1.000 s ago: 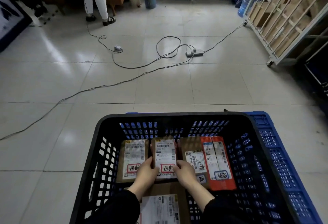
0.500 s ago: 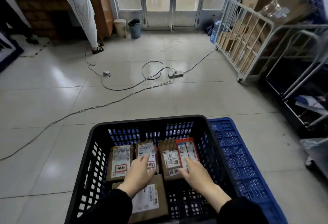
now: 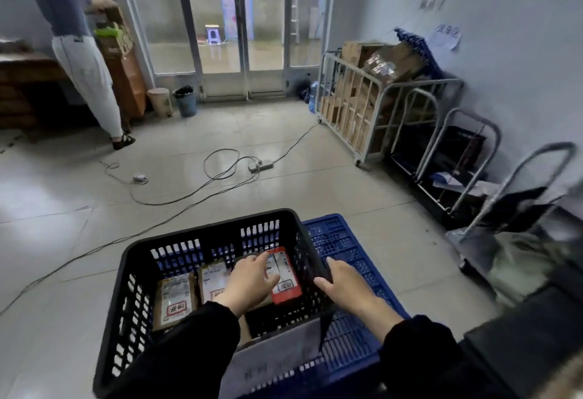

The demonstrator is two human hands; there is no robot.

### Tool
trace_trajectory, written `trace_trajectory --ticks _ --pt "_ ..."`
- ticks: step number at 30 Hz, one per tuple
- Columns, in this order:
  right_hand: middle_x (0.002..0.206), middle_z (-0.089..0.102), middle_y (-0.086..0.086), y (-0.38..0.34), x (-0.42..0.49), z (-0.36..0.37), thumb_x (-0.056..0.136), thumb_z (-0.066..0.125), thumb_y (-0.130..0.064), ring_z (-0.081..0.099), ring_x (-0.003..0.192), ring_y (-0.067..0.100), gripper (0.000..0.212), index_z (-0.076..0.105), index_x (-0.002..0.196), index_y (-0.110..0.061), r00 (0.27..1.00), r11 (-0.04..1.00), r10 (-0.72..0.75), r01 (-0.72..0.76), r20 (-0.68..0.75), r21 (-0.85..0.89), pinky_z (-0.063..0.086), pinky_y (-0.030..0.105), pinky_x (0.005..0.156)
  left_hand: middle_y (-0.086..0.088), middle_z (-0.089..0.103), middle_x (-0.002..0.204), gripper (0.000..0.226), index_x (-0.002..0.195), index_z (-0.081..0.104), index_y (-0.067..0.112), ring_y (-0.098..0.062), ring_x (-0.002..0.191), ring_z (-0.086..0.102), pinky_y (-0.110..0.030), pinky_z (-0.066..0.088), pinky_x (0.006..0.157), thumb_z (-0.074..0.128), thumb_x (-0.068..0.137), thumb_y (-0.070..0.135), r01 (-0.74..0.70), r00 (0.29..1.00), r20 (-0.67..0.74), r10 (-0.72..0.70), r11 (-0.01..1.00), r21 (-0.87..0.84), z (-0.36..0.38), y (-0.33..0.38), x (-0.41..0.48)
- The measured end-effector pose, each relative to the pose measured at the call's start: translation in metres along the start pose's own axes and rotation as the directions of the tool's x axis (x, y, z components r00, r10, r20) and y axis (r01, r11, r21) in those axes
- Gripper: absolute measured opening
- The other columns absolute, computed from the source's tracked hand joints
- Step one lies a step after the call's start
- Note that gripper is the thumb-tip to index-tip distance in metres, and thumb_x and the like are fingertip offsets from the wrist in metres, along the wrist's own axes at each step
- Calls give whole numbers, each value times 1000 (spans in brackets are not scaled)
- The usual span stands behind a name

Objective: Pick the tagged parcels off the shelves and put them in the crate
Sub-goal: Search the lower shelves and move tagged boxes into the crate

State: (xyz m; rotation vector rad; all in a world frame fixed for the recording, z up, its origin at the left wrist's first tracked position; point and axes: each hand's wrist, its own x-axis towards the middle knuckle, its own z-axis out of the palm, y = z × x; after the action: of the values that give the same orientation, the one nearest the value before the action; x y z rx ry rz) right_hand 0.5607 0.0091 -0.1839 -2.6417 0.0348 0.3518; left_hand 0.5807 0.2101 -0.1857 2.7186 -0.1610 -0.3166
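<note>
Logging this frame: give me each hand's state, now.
Left hand: open, above parcels in the black crate, holding nothing.
Right hand: at the crate's right rim; grip cannot be told.
</note>
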Motion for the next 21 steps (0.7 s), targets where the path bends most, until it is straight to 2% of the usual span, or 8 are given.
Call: trace_trajectory --ticks 2,4,10,13,18,21 --pt "146 38 11 11 -21 -8 92 48 -43 36 133 26 65 28 144 -9 998 998 64 -64 -9 -11 36 38 106 -12 48 140 64 146 32 13 -28 129 44 -34 35 108 51 91 39 -55 998 17 55 998 19 1 18 -4" --pt "150 32 10 22 -44 -12 93 47 -44 30 138 25 69 21 147 -9 992 992 121 -122 -48 -20 32 37 110 -13 48 140 65 147 31 14 -30 129 43 -35 34 108 51 90 40 -117 992 39 116 993 25 5 34 -11" --pt "145 40 9 43 -135 -13 92 45 -48 36 133 26 66 29 143 -9 935 950 304 -311 -183 -7 35 38 108 -13 48 140 67 147 29 12 -30 127 45 -35 37 105 49 92 43 -340 932 154 329 939 52 25 76 -53" --pt "140 43 11 51 -190 -9 92 46 -48 41 128 28 59 36 135 -9 877 905 420 -423 -231 38 38 39 103 -14 44 142 68 149 26 14 -32 129 41 -37 34 107 47 93 46 -444 880 217 423 894 59 35 97 -82" --pt "151 29 10 74 -290 -6 94 42 -47 30 137 28 67 21 146 -11 760 804 593 -579 -266 138 33 39 109 -13 37 148 65 149 23 13 -31 136 33 -38 29 110 44 96 44 -624 746 301 594 782 5 56 148 -139" --pt "153 24 8 90 -355 -5 95 39 -48 26 139 26 68 16 148 -12 669 727 685 -652 -290 214 31 38 111 -14 41 145 64 148 27 13 -32 134 35 -37 30 108 46 94 42 -704 671 326 666 710 0 73 186 -178"
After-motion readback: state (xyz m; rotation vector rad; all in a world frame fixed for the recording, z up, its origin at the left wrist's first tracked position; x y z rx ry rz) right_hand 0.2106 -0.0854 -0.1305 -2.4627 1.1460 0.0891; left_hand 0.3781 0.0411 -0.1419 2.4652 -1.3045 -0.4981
